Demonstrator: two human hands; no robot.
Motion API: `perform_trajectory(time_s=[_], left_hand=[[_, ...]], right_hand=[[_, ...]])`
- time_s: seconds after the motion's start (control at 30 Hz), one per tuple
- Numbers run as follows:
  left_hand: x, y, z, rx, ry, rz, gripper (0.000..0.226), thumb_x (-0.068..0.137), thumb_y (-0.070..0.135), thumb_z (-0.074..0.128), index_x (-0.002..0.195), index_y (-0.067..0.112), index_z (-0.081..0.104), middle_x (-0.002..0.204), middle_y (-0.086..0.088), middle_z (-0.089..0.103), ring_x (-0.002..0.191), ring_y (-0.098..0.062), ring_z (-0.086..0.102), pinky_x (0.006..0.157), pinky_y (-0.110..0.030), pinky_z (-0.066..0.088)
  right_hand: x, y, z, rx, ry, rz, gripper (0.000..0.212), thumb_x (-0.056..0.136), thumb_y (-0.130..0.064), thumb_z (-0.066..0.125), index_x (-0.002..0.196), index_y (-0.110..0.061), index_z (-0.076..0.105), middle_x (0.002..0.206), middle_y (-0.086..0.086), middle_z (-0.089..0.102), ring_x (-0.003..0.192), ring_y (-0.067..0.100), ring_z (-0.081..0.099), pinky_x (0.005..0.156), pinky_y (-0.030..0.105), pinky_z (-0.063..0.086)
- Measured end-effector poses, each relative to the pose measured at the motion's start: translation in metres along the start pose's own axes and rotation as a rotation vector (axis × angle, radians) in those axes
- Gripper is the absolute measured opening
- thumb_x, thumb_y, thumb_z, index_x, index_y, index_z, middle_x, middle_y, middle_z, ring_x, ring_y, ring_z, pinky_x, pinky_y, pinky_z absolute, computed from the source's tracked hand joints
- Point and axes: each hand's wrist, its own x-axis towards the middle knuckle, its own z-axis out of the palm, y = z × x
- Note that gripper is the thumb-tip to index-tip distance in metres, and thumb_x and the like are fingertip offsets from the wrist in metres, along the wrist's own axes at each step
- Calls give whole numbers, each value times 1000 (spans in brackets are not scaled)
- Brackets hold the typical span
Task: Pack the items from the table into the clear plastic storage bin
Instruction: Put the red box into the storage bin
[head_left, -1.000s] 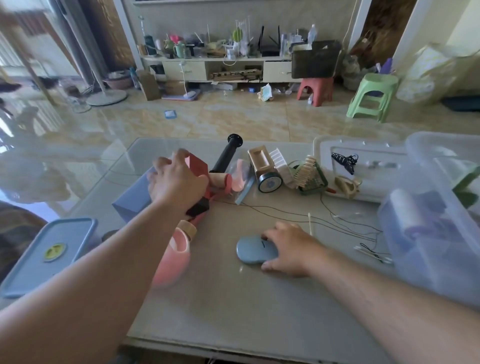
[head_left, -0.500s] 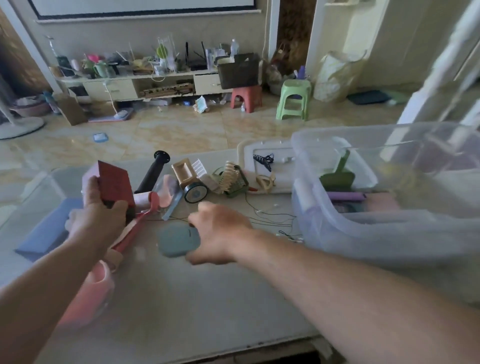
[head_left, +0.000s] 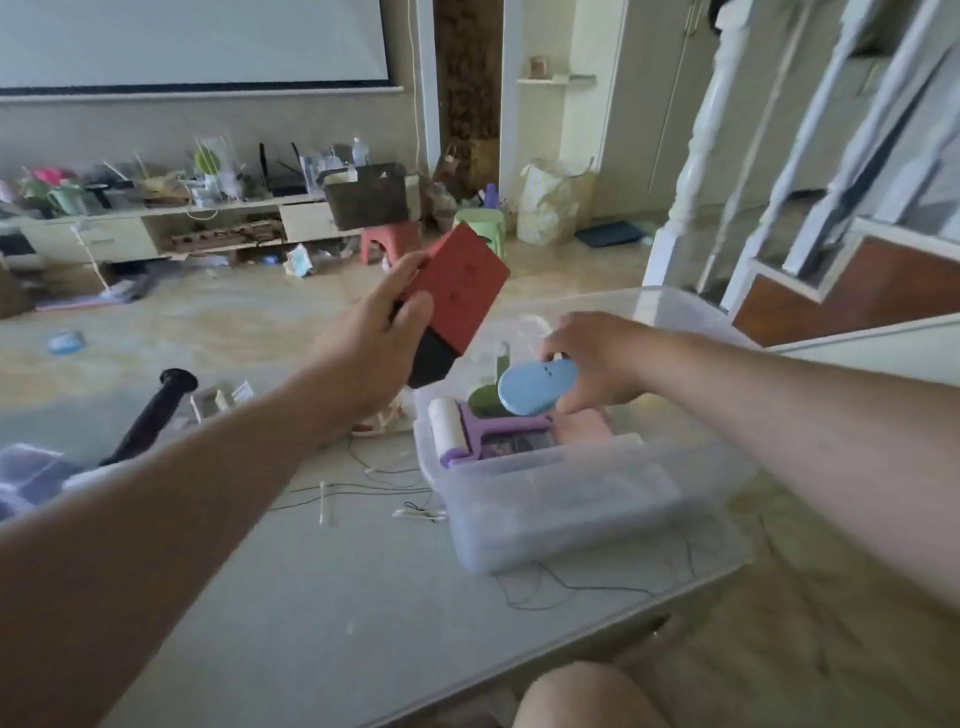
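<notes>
The packing is partway done. The clear bin at the right of the table already holds a lint roller with a purple handle, something green and something pink (the blur hides what they are). The right hand, its grip clamped on a blue mouse, is inside the bin's opening. The left hand clamps a red-and-black box in the air beside the bin. Left on the table: a black handle, thin cables, cotton swabs.
</notes>
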Motion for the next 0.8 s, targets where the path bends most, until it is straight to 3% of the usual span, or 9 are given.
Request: perform_trajectory(time_s=[0.13,0.23,0.33,0.4,0.47,0.53,0.6,0.73,0.8], left_hand=[[13,0,74,162,-134,-96,48,99,53,36,146,58,31,106,-10,65,80,-28,70,71,-44,63],[30,-12,103,251,-119,-115,46,101,55,31,147,60,24,105,-13,57,80,-32,67,75,-45,61],[44,-23,115,227,-115,-157,46,100,50,33,145,55,30,105,-14,64,80,-34,69,72,-47,63],[48,-29,119,242,-118,-157,43,102,43,34,144,51,34,106,-13,65,84,-34,69,76,-50,63],[49,-30,121,234,-148,-118,45,102,39,36,145,52,31,113,-12,64,92,-35,69,83,-53,61],[51,-31,120,229,-167,-60,54,104,37,39,151,56,23,122,-11,62,100,-35,66,90,-49,58],[52,-30,120,229,-177,1,62,105,36,40,155,59,11,127,-8,59,105,-32,64,86,-40,54],[49,-30,124,209,-214,127,64,106,42,42,151,67,4,141,1,58,116,-26,66,98,-49,57],[42,-24,122,261,-285,188,52,112,34,34,159,48,18,147,-4,55,122,-29,64,98,-53,56]], right_hand=[[30,9,45,-80,-161,-118,57,78,-45,78,130,-26,63,118,-5,54,100,18,54,89,37,53],[47,6,71,53,-165,-167,58,83,-40,77,135,-22,60,118,-5,58,106,19,57,84,30,46],[57,10,84,207,-202,-154,56,86,-46,75,132,-17,62,121,-2,66,110,22,62,93,36,52],[60,16,83,315,-200,-69,37,91,-34,70,118,-9,69,110,4,71,100,27,66,89,35,54],[59,31,77,682,-139,93,16,90,-9,59,101,-6,71,91,9,70,83,28,65,74,33,52],[53,50,67,1216,-172,164,29,83,-2,51,106,-6,67,99,14,65,85,31,63,75,38,54],[46,56,55,1604,-352,49,43,78,-7,52,120,-12,57,112,17,55,99,39,59,83,48,54],[44,44,44,1574,-179,-51,57,98,-3,58,143,-36,47,117,12,68,99,39,71,71,47,61],[40,58,38,1462,-155,-28,72,96,-3,67,147,-48,42,119,9,74,98,38,75,72,48,63]])
